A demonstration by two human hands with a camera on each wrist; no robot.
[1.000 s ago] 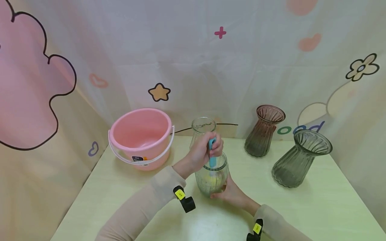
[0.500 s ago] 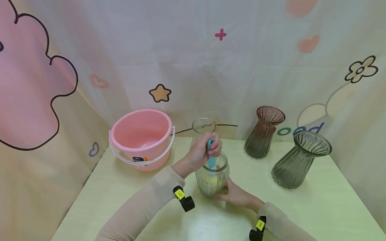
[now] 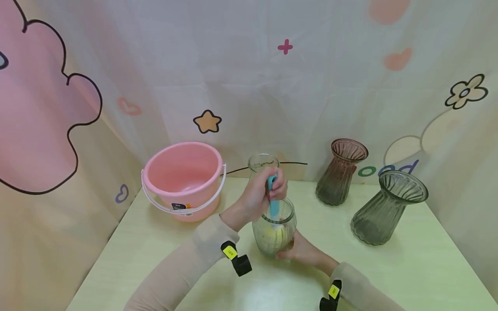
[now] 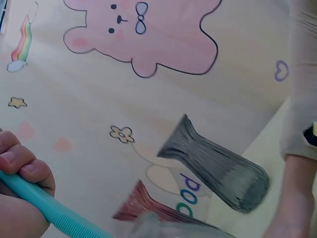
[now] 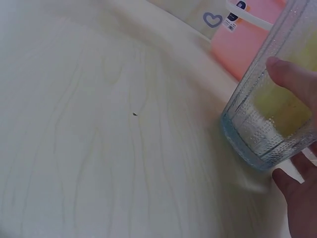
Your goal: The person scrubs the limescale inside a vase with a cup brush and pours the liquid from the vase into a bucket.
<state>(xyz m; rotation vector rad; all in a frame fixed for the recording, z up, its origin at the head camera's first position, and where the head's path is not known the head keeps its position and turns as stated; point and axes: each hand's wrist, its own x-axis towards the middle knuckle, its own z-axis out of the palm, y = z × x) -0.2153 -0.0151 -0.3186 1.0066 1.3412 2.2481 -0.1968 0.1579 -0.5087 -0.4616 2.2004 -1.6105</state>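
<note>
In the head view my left hand [image 3: 256,194] grips the turquoise handle of a sponge brush [image 3: 274,209], fingers wrapped round it. The brush's yellow head shows blurred through the wall of a clear ribbed glass vase [image 3: 264,246]. My right hand [image 3: 303,250] holds that vase low on its right side. In the right wrist view the thumb presses the ribbed glass [image 5: 255,131], with other fingers below and partly out of frame. The left wrist view shows the turquoise handle [image 4: 54,208] inside curled fingers [image 4: 34,171].
A pink bucket [image 3: 198,205] with a white handle stands at the left. Another clear glass vase [image 3: 256,166] is behind my left hand, partly hidden. To the right are a reddish-grey vase [image 3: 335,183] and a grey vase [image 3: 377,216]. A printed curtain [image 3: 241,56] hangs behind the table.
My right hand has shifted slightly along the vase's lower side. The brush handle has moved only a little within the vase. Bucket and other vases stay put; the view itself drifts slightly.
</note>
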